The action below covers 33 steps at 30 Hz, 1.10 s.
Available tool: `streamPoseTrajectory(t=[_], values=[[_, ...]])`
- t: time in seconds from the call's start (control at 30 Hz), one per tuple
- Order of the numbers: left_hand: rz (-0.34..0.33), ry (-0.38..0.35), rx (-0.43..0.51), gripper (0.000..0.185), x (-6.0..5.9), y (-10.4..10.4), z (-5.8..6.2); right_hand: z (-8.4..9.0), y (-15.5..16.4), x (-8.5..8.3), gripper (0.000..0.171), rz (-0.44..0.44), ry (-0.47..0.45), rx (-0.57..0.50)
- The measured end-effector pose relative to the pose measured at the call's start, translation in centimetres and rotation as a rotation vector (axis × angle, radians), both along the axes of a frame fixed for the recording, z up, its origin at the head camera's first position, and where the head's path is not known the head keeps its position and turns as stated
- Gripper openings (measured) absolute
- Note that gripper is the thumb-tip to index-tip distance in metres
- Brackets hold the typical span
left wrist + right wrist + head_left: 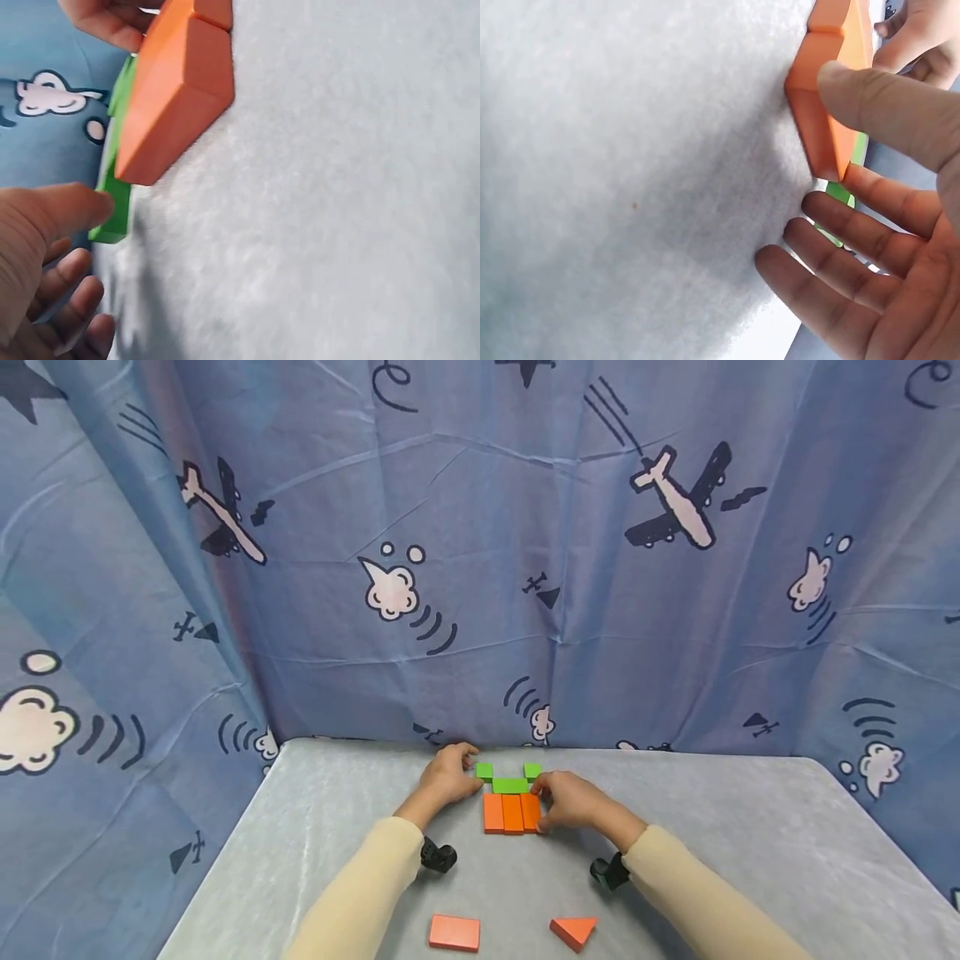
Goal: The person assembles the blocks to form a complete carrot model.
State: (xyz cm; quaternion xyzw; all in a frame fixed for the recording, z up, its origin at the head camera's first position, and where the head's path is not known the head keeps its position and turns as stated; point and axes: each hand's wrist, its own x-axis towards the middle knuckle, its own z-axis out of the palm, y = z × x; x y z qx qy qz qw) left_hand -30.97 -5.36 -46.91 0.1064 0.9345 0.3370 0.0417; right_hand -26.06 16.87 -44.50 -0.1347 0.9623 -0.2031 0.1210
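Note:
Three orange blocks (512, 812) lie side by side mid-table, with a long green block (510, 785) across their far ends and two small green cubes (484, 770) (532, 769) beyond it. My left hand (471, 774) rests at the left cube. In the left wrist view its thumb (71, 210) touches the green block (112, 217) beside the orange blocks (176, 90), the other fingers loosely curled. My right hand (542, 808) sits at the right orange block. In the right wrist view its thumb (877, 105) presses the orange block (817, 131), the other fingers straight.
A loose orange rectangle (454, 932) and an orange triangle (573, 931) lie near the front edge of the grey table (750, 827). A blue curtain (480, 568) with airplane prints closes in the back and left sides.

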Motion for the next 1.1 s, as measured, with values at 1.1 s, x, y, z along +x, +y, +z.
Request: streamPoseTrajectory(t=[1.1], values=[[-0.117,0.056,-0.021,0.029,9.9,-11.4,1.4,0.5,0.3,0.1,0.042,0.044,0.005,0.009]])
